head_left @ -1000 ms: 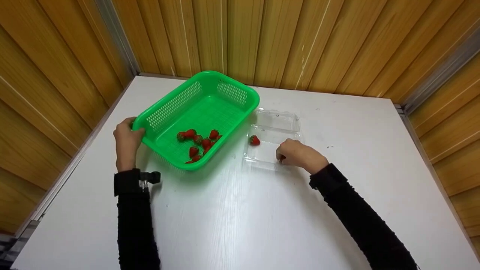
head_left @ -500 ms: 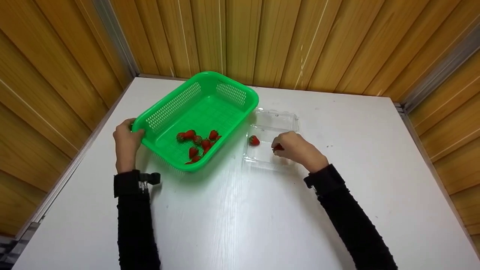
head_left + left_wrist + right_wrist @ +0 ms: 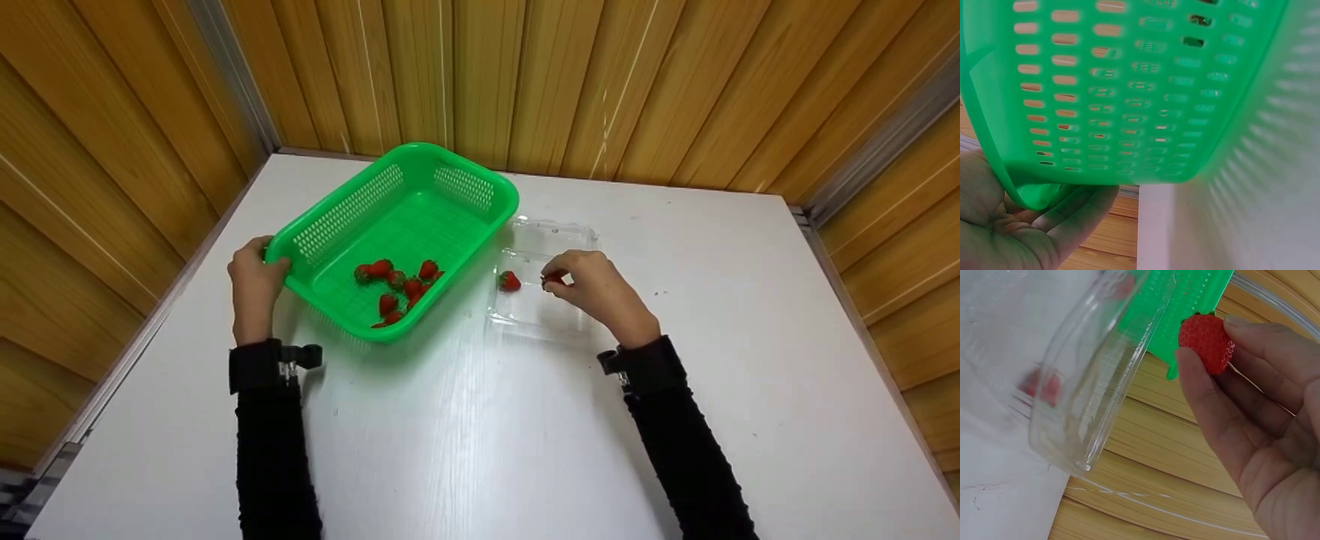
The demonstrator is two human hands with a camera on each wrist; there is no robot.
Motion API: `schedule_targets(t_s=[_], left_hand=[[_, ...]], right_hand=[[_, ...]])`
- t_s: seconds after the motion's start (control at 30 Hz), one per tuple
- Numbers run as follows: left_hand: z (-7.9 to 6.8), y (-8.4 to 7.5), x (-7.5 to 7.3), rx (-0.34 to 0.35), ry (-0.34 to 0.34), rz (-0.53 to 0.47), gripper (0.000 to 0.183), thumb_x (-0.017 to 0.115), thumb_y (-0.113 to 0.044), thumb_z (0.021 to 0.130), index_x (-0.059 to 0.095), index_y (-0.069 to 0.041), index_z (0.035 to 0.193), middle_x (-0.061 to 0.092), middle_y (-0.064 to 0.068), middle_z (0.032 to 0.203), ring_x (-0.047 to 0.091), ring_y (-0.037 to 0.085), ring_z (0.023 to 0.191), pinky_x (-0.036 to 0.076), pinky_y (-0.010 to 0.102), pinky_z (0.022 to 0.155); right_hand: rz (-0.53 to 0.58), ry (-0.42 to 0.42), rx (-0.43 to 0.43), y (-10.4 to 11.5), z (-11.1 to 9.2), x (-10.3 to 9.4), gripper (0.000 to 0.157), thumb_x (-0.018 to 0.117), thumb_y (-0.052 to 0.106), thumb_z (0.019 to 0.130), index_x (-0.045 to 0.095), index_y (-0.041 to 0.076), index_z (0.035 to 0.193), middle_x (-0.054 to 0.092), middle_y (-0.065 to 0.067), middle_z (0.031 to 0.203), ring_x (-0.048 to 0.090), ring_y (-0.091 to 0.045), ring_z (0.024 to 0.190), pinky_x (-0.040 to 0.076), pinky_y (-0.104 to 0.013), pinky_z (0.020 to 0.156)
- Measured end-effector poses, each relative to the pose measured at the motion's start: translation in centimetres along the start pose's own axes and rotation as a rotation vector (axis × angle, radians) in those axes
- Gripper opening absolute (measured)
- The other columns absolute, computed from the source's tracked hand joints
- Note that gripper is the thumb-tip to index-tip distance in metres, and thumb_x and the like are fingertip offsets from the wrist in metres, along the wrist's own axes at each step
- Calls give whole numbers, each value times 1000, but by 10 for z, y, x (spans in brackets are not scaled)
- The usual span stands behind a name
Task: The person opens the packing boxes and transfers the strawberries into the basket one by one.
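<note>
My left hand (image 3: 255, 289) grips the near-left corner rim of a green perforated basket (image 3: 360, 195); the left wrist view shows its fingers (image 3: 1081, 216) curled under the rim. Several strawberries (image 3: 395, 280) lie inside the basket, gathered at its near right side. Between thumb and fingers, my right hand (image 3: 600, 292) pinches a strawberry (image 3: 1206, 343) over a clear plastic box (image 3: 525, 319). In the head view my fingers partly cover that fruit. Another strawberry (image 3: 509, 281) sits by the left side of the box.
The clear box's second section (image 3: 551, 236), lying behind the near one, reaches toward the basket's right end. Everything stands on a white table (image 3: 450, 450). Wood-look panels (image 3: 570, 90) wall it in at the back and both sides.
My right hand has moved from the near edge of the clear box toward its back, bringing the pinched strawberry into sight. My left hand and the basket stay in place.
</note>
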State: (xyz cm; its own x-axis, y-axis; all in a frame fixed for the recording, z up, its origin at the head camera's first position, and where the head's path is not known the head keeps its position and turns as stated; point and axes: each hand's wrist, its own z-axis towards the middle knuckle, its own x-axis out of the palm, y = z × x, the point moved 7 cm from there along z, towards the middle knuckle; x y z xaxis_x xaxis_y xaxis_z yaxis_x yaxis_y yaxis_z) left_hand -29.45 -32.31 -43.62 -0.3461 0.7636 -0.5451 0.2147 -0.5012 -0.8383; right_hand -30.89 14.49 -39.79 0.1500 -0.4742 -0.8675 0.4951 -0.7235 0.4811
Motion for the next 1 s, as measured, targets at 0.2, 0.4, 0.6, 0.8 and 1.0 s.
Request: schedule_targets(t_s=[0.2, 0.4, 0.6, 0.8, 1.0], left_hand=[[1, 1, 0, -9, 4, 0, 53, 54, -2, 95, 49, 4, 147, 61, 26, 133, 60, 29, 104, 46, 23, 73], [2, 1, 0, -6, 9, -3, 53, 54, -3, 95, 48, 5, 148, 59, 27, 136, 60, 31, 109, 47, 26, 76], [0, 2, 1, -11, 12, -1, 52, 54, -3, 96, 48, 4, 147, 60, 27, 134, 60, 30, 107, 47, 25, 75], [1, 1, 0, -21, 16, 10, 53, 54, -3, 96, 48, 3, 148, 60, 26, 134, 59, 30, 107, 46, 25, 76], [1, -1, 1, -29, 20, 4, 52, 54, -3, 97, 48, 3, 148, 59, 26, 136, 59, 31, 112, 46, 28, 80]], right_hand=[[-2, -26, -11, 4, -1, -5, 13, 75, 6, 91, 78, 1, 102, 75, -10, 98, 71, -25, 96, 56, -43, 86], [-11, -52, -15, 6, -2, -8, 12, 75, 6, 90, 77, 2, 101, 75, -10, 98, 71, -25, 96, 56, -42, 86], [-9, -73, -38, 11, -2, -7, 13, 76, 5, 90, 77, 1, 102, 75, -10, 98, 72, -25, 95, 57, -42, 85], [15, -90, -75, 25, 6, -1, 12, 75, 4, 90, 77, 1, 102, 75, -10, 98, 71, -24, 95, 57, -39, 83], [56, -94, -151, 54, 23, 9, 12, 75, 5, 91, 77, 1, 101, 75, -10, 98, 71, -23, 95, 57, -38, 84]])
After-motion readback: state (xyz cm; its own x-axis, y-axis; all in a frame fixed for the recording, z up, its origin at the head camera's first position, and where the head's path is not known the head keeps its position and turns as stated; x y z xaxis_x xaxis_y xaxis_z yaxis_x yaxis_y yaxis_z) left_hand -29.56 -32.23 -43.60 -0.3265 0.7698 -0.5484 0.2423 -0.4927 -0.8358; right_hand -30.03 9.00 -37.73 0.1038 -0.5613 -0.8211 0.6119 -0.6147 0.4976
